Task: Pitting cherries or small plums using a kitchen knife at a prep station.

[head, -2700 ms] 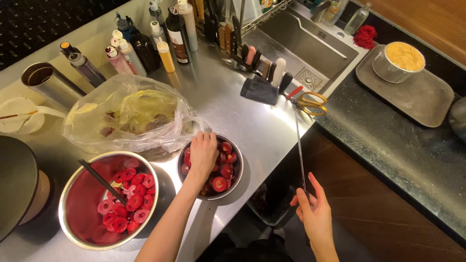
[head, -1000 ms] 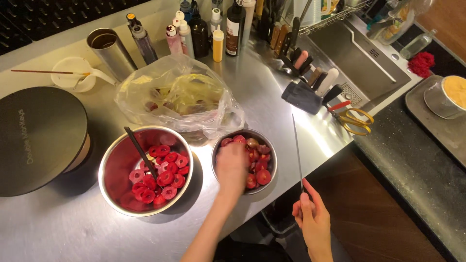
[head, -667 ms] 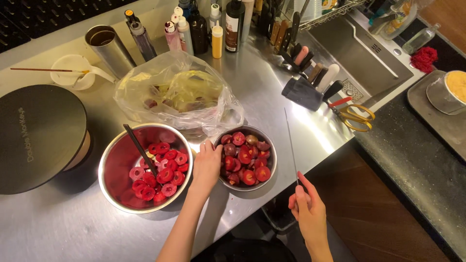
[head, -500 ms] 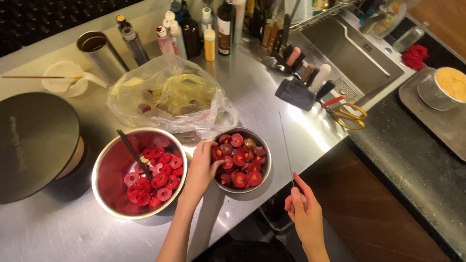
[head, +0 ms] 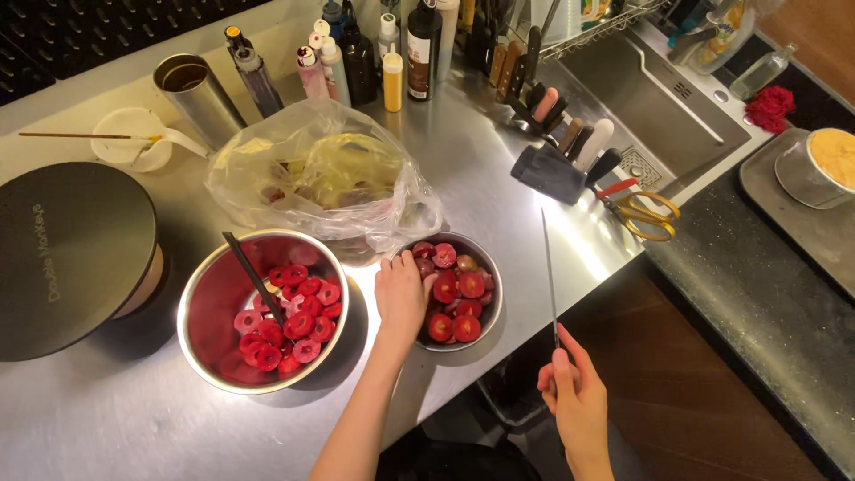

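Note:
My left hand (head: 401, 296) rests on the left rim of a small steel bowl (head: 488, 276) holding several halved red fruits (head: 459, 298), fingers reaching in among them. My right hand (head: 576, 399) is off the counter's front edge, closed around the handle of a long thin knife (head: 549, 272) whose blade points away from me over the steel counter. To the left sits a larger steel bowl (head: 200, 307) with red fruit rings (head: 294, 321) and a dark utensil (head: 254, 278) leaning in it.
A clear plastic bag (head: 325, 178) of scraps lies behind the bowls. A knife block (head: 557, 160), yellow-handled scissors (head: 643, 212), bottles (head: 365, 53), a steel cup (head: 198, 93), a black round lid (head: 71, 249) and a sink (head: 650, 98) surround them.
My left hand moved from the middle of the small bowl to its left rim. The right hand with the knife stayed near the counter edge, while the view shifted slightly.

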